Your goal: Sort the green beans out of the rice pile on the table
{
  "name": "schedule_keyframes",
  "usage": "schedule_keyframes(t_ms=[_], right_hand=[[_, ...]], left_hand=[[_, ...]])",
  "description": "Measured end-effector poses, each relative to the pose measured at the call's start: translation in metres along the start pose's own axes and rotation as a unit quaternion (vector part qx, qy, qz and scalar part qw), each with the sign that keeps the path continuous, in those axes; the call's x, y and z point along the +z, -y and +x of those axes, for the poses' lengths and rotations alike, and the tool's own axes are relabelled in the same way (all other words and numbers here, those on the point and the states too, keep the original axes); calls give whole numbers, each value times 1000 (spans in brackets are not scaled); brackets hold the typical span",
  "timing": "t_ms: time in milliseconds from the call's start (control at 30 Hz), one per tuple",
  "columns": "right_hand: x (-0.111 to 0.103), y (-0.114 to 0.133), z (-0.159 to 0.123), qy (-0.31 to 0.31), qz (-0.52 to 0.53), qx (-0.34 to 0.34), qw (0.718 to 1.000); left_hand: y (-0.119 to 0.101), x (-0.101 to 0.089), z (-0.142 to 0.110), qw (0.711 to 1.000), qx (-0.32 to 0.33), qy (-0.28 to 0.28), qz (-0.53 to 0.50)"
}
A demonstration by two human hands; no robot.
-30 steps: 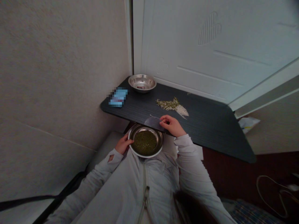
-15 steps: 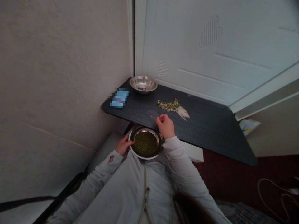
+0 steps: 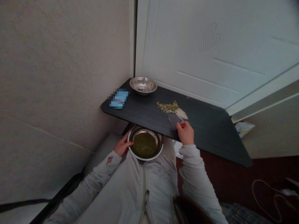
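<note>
My left hand (image 3: pixel 122 146) grips the left rim of a metal bowl (image 3: pixel 160 146) held at my lap, just below the table's near edge. Inside lies a layer of small green beans (image 3: pixel 144 144), which look like mung beans. Between the thumb and fingers of my right hand (image 3: pixel 186 132) is a thin, clear plastic sheet (image 3: pixel 173 121), its far end by the grains on the table. There, a pile of mixed green and pale grains (image 3: pixel 167 107) meets a heap of white rice-like grains (image 3: pixel 182 114).
The dark table (image 3: pixel 210 130) stands against a white door (image 3: pixel 187 46). A second metal bowl (image 3: pixel 143 85) sits at its back left, with a blurred blue packet (image 3: pixel 119 99) nearby. A cable (image 3: pixel 266 202) lies on the dark red floor at right.
My right hand has moved right with the plastic sheet, from the table edge above the bowl to beside the grain pile. My left hand and the bowl have stayed in place.
</note>
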State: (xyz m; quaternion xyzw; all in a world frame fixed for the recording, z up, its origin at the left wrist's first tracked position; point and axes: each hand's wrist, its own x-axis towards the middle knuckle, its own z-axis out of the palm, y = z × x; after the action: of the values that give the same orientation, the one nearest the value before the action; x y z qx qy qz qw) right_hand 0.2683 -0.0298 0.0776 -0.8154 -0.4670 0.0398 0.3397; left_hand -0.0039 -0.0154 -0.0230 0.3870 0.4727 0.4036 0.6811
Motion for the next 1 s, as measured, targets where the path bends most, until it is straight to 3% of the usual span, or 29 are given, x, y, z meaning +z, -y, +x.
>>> schedule_keyframes(t_ms=[300,633,767,833,1000], right_hand=[[-15,-28,23,-7,25,17,1000],[-28,-38,42,-1,74,10,997],[-22,-27,46,-15,148,-9,989],[-13,-14,49,15,161,-33,986],[13,19,53,-20,82,-112,990]], left_hand=[[1,-1,0,1000,-7,-4,2],[-4,1,-3,1000,7,4,-30],[-5,0,-3,1000,10,0,-18],[-6,1,-4,1000,9,-7,-9],[-10,6,-6,1000,3,8,-7]])
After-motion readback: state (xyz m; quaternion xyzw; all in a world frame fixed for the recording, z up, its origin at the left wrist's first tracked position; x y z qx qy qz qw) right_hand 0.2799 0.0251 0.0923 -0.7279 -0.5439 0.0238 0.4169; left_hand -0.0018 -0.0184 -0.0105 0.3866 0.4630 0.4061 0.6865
